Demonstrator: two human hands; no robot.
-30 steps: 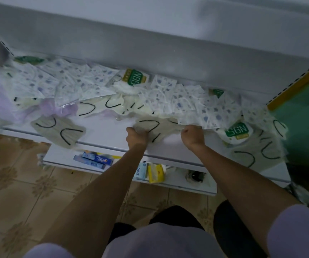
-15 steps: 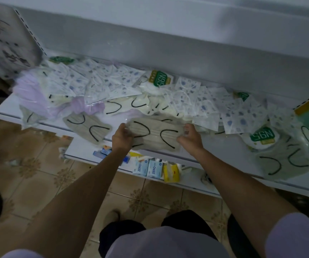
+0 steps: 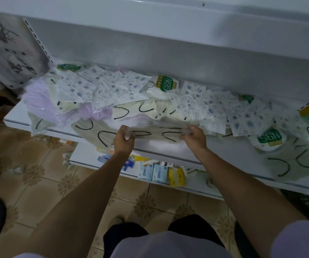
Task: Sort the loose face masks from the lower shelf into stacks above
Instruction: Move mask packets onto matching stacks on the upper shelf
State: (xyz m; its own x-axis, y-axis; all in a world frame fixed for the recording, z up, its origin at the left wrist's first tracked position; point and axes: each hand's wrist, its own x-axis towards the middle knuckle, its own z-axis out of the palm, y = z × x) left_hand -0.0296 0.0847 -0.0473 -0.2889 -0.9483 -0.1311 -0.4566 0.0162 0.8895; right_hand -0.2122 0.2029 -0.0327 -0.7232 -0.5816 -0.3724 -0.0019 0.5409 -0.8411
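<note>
Fingers (image 3: pixel 127 134) of the left hand (image 3: pixel 124 140) curl tight round the left end of a beige mask stack (image 3: pixel 155 134). Fingers (image 3: pixel 187 131) of the right hand (image 3: pixel 194 138) clamp its right end in the same way, so the stack is held flat between the two fists, over the front part of the white shelf (image 3: pixel 168 147). Black ear loops show on its upper face.

At 9 o'clock of the stack, just beside it, a single beige mask (image 3: pixel 92 130) overhangs the shelf edge. From 10 to 2 o'clock spreads a loose heap of blue-dotted white masks (image 3: pixel 215 108), with lilac masks (image 3: pixel 36 97) at the far 10 o'clock end and a green N95 pack (image 3: pixel 165 85) at 12 o'clock. At 3 o'clock lie a second N95 pack (image 3: pixel 270 137) and more beige masks (image 3: pixel 289 162).

At 6 o'clock, on a lower shelf (image 3: pixel 86 158) — two blue ZERO boxes (image 3: pixel 153 171) beside a yellow packet (image 3: pixel 176 176).
</note>
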